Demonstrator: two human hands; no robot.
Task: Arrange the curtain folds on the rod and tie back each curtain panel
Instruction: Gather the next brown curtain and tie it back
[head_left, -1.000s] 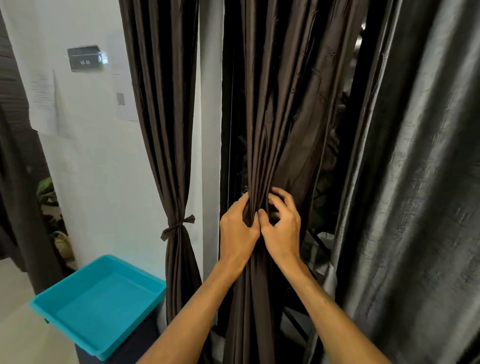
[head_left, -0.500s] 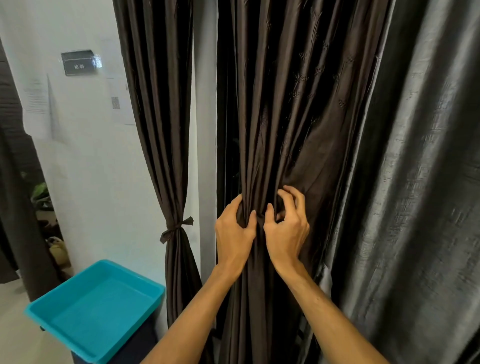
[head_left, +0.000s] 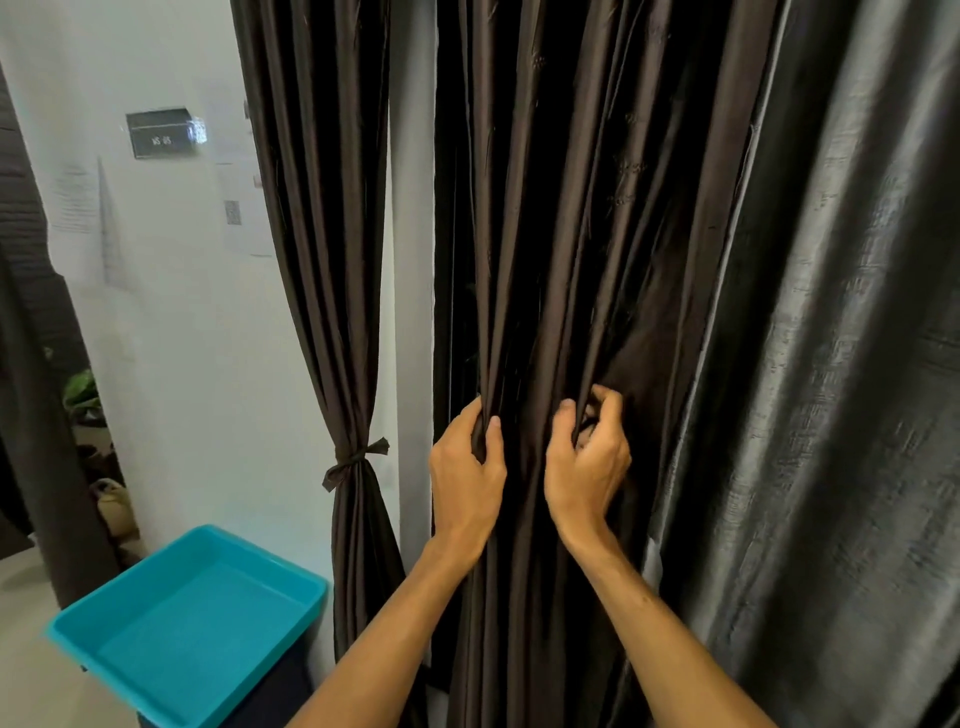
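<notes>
A dark brown curtain panel (head_left: 561, 218) hangs in long folds in front of me. My left hand (head_left: 465, 473) pinches folds at its left side, about waist height. My right hand (head_left: 589, 462) grips folds a little to the right, fingers curled into the cloth. A strip of fabric shows between the two hands. To the left hangs a second brown panel (head_left: 317, 208), gathered at its middle by a knotted brown tie-back (head_left: 356, 460). The rod is out of view above.
A grey shiny curtain (head_left: 841, 415) fills the right side. A turquoise plastic tray (head_left: 187, 623) sits on a dark stand at lower left. Behind it is a white wall (head_left: 171, 338) with a small black sign (head_left: 163, 132) and papers. Potted plants (head_left: 80, 389) stand at far left.
My hands have moved apart along the middle panel; the bunch they held together has spread out into wider folds, and the gap behind it is covered.
</notes>
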